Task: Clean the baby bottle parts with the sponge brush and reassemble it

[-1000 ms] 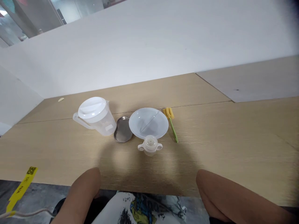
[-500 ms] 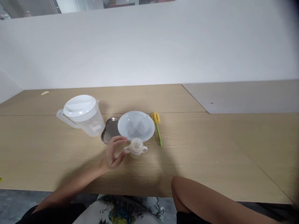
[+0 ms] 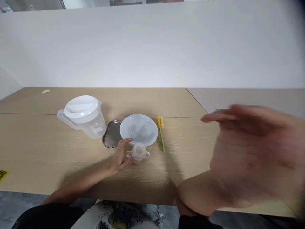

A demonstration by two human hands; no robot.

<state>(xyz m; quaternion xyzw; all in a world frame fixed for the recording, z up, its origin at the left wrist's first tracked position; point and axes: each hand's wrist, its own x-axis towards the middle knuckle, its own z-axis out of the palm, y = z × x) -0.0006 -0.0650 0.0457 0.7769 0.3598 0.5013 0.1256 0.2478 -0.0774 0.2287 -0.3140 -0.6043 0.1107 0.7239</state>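
Just in front of the bowl sits a small clear sippy cup (image 3: 139, 152) with two side handles and a spouted lid. My left hand (image 3: 122, 156) is at its left handle, fingers and thumb apart on either side; the thumb tip overlaps the handle, and I cannot tell if it touches. A white bowl (image 3: 126, 132) stands behind the cup, with a thin straight line across its inside. My right hand (image 3: 252, 156) is raised close to the camera on the right, blurred, its palm bare and fingers stretched leftward, with nothing seen in it.
Left of the bowl are a kidney-shaped metal tray (image 3: 111, 135) and a lidded clear pitcher (image 3: 87, 117). A yellow artificial tulip (image 3: 161, 132) with a green stem lies right of the bowl. A white wall (image 3: 152, 47) rises behind the wooden table (image 3: 59, 152).
My right hand has come up into view on the right. My left hand has moved slightly right, closer around the cup's left handle. The camera view has shifted a little.
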